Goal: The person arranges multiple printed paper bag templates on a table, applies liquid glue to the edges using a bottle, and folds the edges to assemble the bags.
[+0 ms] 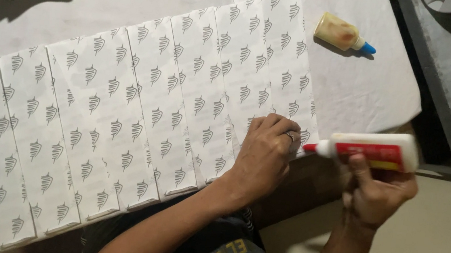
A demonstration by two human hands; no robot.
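Your right hand is closed around a white glue bottle with a red label, held sideways with its red tip pointing left at the edge of the sheets. Just beside that tip, your left hand lies knuckles-up, fingers curled, pressing on the near right corner of the row of overlapping white sheets printed with grey emblems; it grips nothing you can see. Farther off, a yellowish bottle with a blue cap lies on the white table cover.
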